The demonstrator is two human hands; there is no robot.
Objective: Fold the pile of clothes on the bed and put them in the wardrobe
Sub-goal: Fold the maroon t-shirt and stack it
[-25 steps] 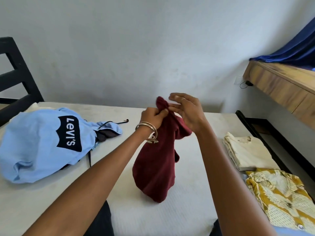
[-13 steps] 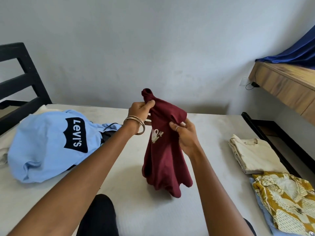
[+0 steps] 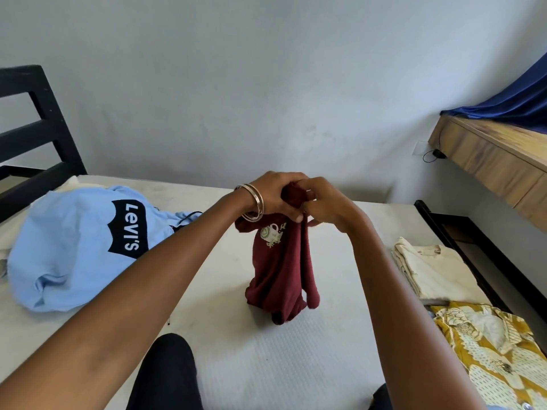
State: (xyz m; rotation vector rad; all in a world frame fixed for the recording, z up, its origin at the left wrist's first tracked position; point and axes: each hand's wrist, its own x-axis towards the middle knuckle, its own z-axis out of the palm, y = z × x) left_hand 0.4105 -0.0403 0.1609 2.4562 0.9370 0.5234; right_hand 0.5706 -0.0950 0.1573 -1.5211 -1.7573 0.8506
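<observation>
Two folded tops (image 3: 426, 270) lie at 3 o'clock, while both the left hand (image 3: 275, 198) and right hand (image 3: 328, 205) pinch the bunched maroon shirt (image 3: 281, 276), and the blue shirt (image 3: 74, 250) at 9 o'clock waits unfolded.

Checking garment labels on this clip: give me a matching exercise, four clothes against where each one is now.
Things:
1. maroon shirt
2. blue shirt
3. cream shirt
4. yellow shirt

Places:
A. folded, right side of bed, farther from the person
B. held up at its top by both hands, mid-bed
C. right side of bed, nearest the person
D. unfolded heap, left side of bed

Pairs: 1-B, 2-D, 3-A, 4-C
</observation>
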